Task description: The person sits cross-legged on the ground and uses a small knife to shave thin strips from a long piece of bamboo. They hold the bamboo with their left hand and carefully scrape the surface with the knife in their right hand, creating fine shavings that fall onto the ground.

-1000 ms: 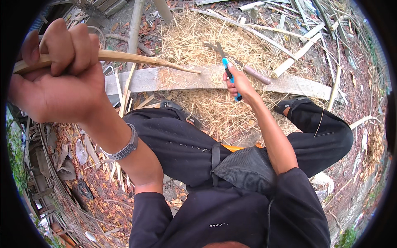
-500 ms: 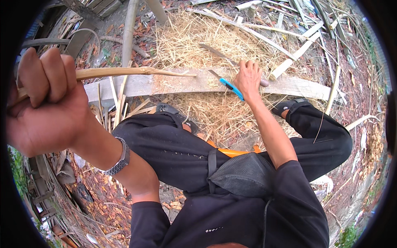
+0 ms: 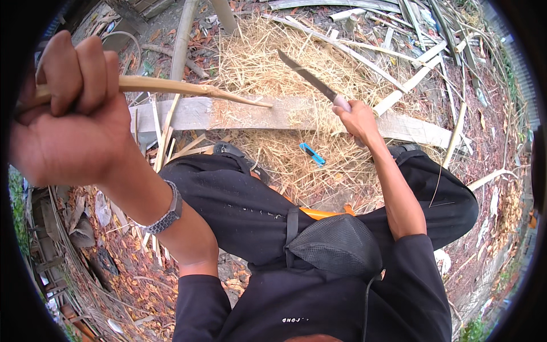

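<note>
Raised at the left, my left hand (image 3: 74, 108) is wrapped around a peeled wooden stick (image 3: 165, 85). The stick's tapered end points right, over a plank (image 3: 245, 115). My right hand (image 3: 359, 121) grips the pale handle of a long-bladed knife (image 3: 310, 78), its blade angled up and to the left above the shavings. A blue box cutter (image 3: 312, 154) lies on the shavings on the near side of the plank, touched by neither hand; no bare blade shows on it.
Straw-like wood shavings (image 3: 256, 57) heap on both sides of the plank. Split wood strips (image 3: 353, 50) lie at the far right, with more slats (image 3: 165, 137) at the left against the plank. An orange object (image 3: 319, 214) shows beneath my legs.
My right hand has taken up the knife from the plank and drawn it nearer and to the right. The box cutter has gone from the plank to the shavings below it.
</note>
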Motion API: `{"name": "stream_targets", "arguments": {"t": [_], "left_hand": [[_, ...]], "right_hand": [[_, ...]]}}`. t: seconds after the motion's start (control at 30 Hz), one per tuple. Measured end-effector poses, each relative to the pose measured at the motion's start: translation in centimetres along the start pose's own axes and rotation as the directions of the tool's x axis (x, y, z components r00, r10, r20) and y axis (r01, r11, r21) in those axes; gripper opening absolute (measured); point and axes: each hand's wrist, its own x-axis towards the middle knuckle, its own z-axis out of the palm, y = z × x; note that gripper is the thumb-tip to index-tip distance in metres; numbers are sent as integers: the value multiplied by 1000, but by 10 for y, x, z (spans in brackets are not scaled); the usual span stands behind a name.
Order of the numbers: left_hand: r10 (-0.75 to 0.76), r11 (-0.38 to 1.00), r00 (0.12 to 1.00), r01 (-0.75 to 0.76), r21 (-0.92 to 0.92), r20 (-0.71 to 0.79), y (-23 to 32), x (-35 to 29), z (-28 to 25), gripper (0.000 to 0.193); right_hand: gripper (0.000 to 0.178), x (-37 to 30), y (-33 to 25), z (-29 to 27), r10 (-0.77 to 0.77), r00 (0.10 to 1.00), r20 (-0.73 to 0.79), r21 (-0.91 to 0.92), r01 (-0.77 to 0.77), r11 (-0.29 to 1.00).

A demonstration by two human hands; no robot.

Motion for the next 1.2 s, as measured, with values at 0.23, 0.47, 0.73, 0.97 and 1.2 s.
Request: {"name": "stream_targets", "arguments": {"t": [0.23,0.47,0.73,0.97,1.2], "left_hand": [[281,893,802,-17,450,-527,-17,-6,29,38],[192,941,933,-87,326,-306,-8,-9,23,42],[312,854,854,-61,517,-415,-14,-8,20,40],[268,868,889,-55,493,-372,-12,-7,22,39],[272,889,869,-63,453,-414,-15,-5,14,36]], "right_hand": [[35,-124,-30,19,-160,888,432,468,-69,881],[25,-140,-48,33,-268,944,192,158,240,958],[19,-152,-51,30,-441,894,-82,314,443,839],[22,-115,5,73,-177,974,144,37,173,984],[30,-134,-33,21,-370,927,60,119,361,925]]}}
